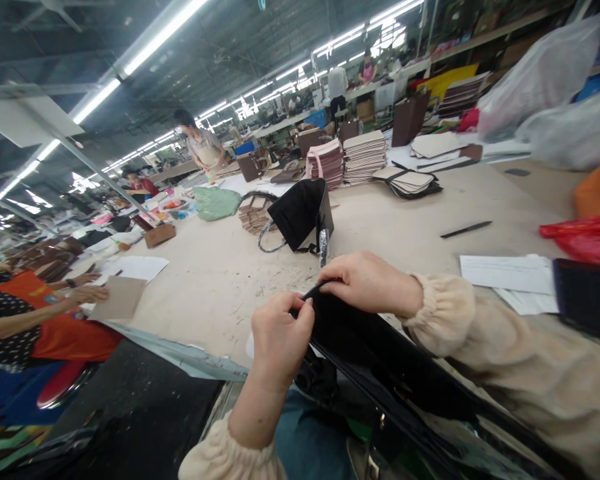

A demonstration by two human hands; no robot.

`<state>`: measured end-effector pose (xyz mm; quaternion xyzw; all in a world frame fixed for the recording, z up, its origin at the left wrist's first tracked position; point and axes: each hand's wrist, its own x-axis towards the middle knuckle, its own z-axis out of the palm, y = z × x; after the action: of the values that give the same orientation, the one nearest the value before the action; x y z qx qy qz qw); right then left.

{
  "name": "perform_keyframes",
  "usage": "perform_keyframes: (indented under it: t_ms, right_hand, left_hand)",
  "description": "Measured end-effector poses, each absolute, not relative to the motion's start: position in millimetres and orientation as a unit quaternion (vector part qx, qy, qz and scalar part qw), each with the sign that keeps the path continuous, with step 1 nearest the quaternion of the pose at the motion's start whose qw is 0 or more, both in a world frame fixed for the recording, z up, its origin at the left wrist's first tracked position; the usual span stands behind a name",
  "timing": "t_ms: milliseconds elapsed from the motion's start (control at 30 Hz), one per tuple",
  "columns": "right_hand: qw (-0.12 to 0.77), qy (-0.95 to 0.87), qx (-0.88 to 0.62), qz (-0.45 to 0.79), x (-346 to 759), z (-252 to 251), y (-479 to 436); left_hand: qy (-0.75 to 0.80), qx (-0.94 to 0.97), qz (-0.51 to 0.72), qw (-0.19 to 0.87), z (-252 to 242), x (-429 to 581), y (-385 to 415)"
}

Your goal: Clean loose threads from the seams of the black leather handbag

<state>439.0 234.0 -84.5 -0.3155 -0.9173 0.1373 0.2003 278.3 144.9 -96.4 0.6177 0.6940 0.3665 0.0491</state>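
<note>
A large black bag (380, 353) lies across my lap and the table's front edge, its opening towards me and a gold-coloured buckle low on its side. My left hand (283, 333) pinches the bag's rim at its far corner. Right beside it, my right hand (365, 281) grips the same rim from above, fingers pressed together. Just beyond my hands a second black bag (303, 213), open at the top, stands tilted on the table, with wrapped handles.
Stacks of pink-brown pieces (325, 163) and pale pieces (365, 157) stand behind. A dark pointed tool (466, 229), white papers (507, 275) and a red plastic bag (587, 233) lie to the right. At left, a person in an orange apron holds a brown panel (120, 298).
</note>
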Motion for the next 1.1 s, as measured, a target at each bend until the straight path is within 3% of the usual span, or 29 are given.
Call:
perform_keyframes:
  t_ms: [1100]
  right_hand:
    - [0.185,-0.939,-0.23,0.177,440.3,-79.8,242.4]
  left_hand:
    - [0.696,0.619,0.36,0.054,-97.3,276.8,144.0]
